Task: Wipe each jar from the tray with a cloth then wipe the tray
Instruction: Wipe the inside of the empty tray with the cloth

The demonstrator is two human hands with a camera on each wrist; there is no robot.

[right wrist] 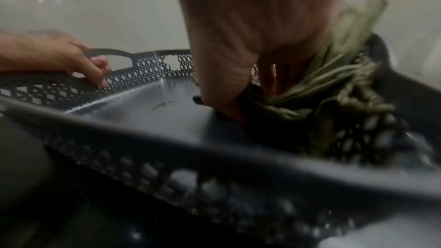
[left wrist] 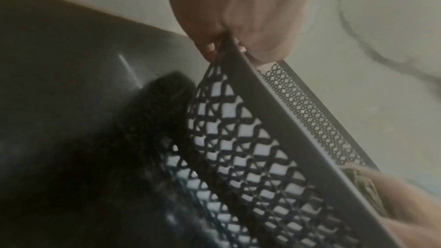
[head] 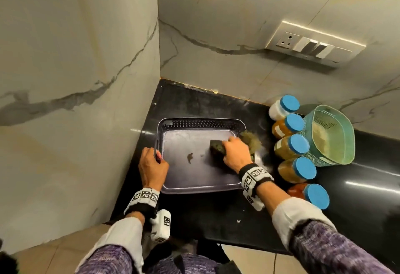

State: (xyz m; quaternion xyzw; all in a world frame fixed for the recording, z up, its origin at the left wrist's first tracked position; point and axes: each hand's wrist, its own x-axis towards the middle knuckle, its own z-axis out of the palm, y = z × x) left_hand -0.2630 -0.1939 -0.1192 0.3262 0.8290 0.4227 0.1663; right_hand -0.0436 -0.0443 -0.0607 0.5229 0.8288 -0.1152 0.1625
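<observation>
A dark grey tray (head: pixel 194 176) with lattice walls sits on the black counter, holding no jars. My left hand (head: pixel 152 165) grips the tray's left handle (left wrist: pixel 236 59), fingers curled round the rim. My right hand (head: pixel 234 150) holds an olive-green cloth (head: pixel 217 148) bunched against the tray floor near its right side; more of the cloth (right wrist: pixel 339 90) trails over the right wall. A small dark smear (head: pixel 190 157) marks the tray floor. Several blue-lidded jars (head: pixel 299 145) stand in a row to the right of the tray.
A teal perforated basket (head: pixel 331 135) stands at the far right behind the jars. Marble walls close off the left and back of the counter corner. A switch panel (head: pixel 313 44) is on the back wall. The counter's front edge lies just below the tray.
</observation>
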